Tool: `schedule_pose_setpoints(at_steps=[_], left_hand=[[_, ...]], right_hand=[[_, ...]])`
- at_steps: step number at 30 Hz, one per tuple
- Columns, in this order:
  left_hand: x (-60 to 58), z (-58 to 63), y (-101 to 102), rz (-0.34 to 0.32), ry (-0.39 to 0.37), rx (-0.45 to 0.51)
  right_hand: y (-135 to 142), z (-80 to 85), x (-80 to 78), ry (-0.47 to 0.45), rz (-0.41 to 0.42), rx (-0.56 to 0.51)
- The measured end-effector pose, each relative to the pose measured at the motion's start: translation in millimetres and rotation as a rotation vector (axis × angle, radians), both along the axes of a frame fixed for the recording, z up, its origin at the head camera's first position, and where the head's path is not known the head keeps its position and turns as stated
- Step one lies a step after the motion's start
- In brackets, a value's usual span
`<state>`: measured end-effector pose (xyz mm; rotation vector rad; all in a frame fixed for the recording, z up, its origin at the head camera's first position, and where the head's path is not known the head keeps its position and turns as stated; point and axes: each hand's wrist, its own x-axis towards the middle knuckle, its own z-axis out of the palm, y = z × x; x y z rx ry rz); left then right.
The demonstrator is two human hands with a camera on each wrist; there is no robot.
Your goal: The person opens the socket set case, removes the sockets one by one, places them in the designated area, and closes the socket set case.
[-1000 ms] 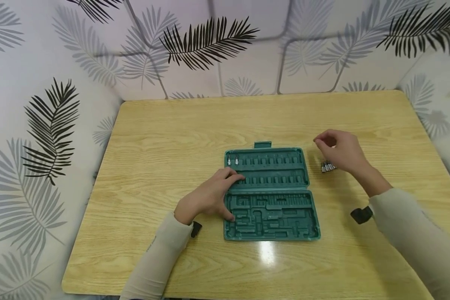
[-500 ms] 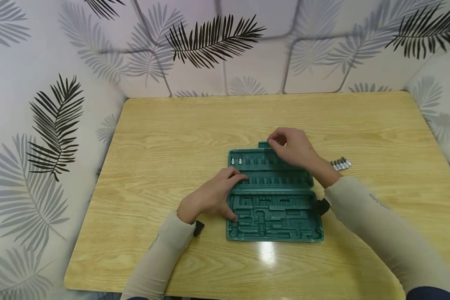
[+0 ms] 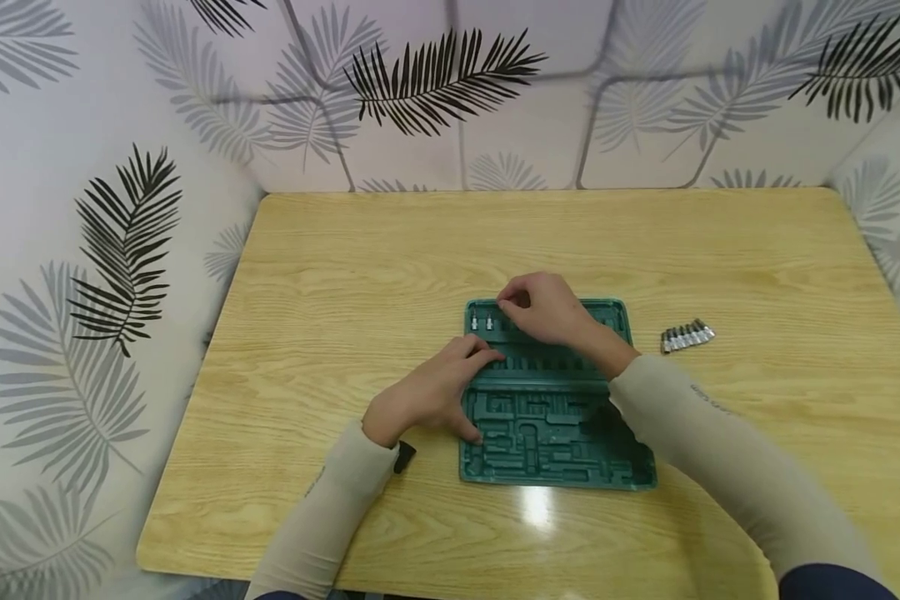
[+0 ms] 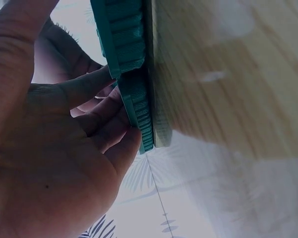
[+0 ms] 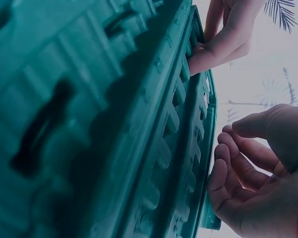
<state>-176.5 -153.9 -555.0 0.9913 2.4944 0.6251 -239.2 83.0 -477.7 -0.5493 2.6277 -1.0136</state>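
My right hand (image 3: pixel 546 310) has crossed from the bits (image 3: pixel 687 336) right of the case (image 3: pixel 547 433) to its far half, bringing the work there, fingertips together (pinching one? can't tell); my left hand (image 3: pixel 442 387) spreads over its left edge.

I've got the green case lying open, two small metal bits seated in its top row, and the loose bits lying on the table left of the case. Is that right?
Not quite: the loose bits lie on the table right of the green case, as the head view shows. The rest stands.
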Motion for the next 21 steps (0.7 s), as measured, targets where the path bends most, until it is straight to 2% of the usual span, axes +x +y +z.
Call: schedule_pose_setpoints(at_steps=[8, 21], left_hand=[[0.1, 0.8, 2.3, 0.004, -0.004, -0.015], [-1.6, -3.6, -0.5, -0.002, -0.008, 0.014]], right_hand=[[-9.0, -1.4, 0.5, -0.079, 0.078, 0.064], [-12.6, -10.0, 3.0, -0.119, 0.061, 0.033]])
